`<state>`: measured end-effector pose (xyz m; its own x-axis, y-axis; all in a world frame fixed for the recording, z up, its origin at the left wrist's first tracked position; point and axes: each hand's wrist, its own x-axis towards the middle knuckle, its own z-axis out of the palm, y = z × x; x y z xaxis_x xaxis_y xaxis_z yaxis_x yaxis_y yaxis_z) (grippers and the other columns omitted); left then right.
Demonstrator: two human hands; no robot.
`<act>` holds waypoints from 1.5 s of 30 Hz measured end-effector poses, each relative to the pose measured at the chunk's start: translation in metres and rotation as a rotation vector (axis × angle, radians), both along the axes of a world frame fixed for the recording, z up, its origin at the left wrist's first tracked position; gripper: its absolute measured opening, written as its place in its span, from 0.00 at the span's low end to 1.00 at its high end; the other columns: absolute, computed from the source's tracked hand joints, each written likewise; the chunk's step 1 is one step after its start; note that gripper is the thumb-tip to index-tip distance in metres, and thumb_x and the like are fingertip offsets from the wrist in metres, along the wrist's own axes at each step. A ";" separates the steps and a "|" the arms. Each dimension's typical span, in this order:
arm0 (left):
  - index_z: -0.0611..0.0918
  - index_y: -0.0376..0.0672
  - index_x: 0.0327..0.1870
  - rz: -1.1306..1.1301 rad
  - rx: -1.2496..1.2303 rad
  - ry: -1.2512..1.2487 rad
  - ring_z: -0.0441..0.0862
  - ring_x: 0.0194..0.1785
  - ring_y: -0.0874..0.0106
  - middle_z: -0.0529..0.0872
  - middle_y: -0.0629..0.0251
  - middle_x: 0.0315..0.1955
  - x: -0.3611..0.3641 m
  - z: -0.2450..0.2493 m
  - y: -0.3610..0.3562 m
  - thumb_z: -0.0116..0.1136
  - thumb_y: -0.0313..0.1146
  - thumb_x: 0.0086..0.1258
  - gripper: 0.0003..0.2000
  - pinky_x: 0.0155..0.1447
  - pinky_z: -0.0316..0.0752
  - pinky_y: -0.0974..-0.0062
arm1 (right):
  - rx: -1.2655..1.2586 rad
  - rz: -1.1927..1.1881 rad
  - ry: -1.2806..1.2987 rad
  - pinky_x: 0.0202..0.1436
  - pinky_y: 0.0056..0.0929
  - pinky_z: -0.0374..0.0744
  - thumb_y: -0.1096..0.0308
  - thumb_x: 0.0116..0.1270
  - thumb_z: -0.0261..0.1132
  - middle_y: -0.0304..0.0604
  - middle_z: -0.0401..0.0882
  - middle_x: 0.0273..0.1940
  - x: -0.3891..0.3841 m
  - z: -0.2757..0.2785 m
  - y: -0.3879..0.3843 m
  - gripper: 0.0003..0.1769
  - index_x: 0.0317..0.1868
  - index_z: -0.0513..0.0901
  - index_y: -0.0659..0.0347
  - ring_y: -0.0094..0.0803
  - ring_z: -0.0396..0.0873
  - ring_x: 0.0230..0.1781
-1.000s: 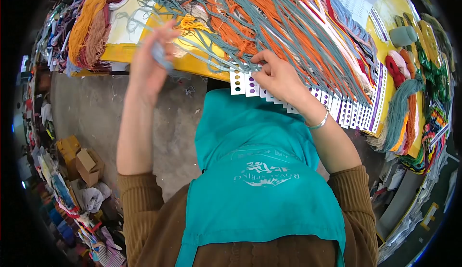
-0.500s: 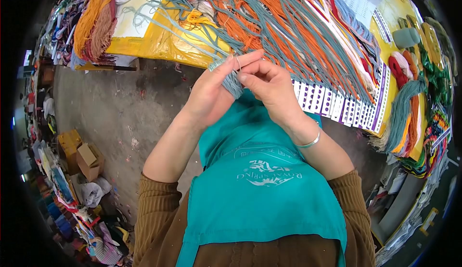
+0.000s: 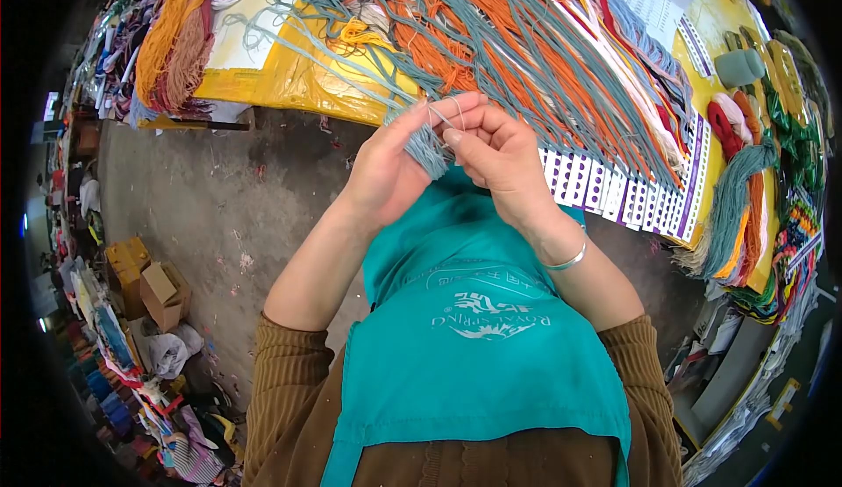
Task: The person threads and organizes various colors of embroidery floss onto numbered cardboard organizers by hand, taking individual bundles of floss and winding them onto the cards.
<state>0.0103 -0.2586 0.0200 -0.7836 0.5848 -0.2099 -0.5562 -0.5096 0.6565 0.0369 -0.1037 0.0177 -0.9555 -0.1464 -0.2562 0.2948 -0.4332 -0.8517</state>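
Note:
A grey-blue skein of thread (image 3: 427, 152) is looped over the fingers of my left hand (image 3: 386, 167), just off the table's near edge. Its strands run back up to the tangle of thread on the table. My right hand (image 3: 502, 155) touches the left fingertips, thumb and forefinger pinched on a thin strand of thread (image 3: 452, 122). A small loop of that strand passes around the left fingers. Long orange and grey-blue threads (image 3: 517, 57) lie spread out beyond both hands.
White cards with punched holes (image 3: 614, 190) line the edge of the yellow table (image 3: 294, 88). Orange and brown skeins (image 3: 175, 31) hang at the left corner. A grey-green spool (image 3: 739, 68) and more skeins (image 3: 735, 193) are at right. Cardboard boxes (image 3: 165, 294) stand on the floor.
My right hand has shifted slightly right and drawn the thin strand out, so its loop near the left fingertips shows larger. The skein stays on my left hand.

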 end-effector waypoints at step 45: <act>0.75 0.27 0.60 0.018 -0.411 0.470 0.79 0.60 0.61 0.81 0.51 0.56 -0.004 -0.009 -0.019 0.39 0.40 0.77 0.24 0.68 0.70 0.64 | 0.584 0.154 0.175 0.30 0.21 0.71 0.68 0.67 0.65 0.40 0.83 0.35 0.002 0.021 0.018 0.07 0.41 0.78 0.62 0.23 0.75 0.27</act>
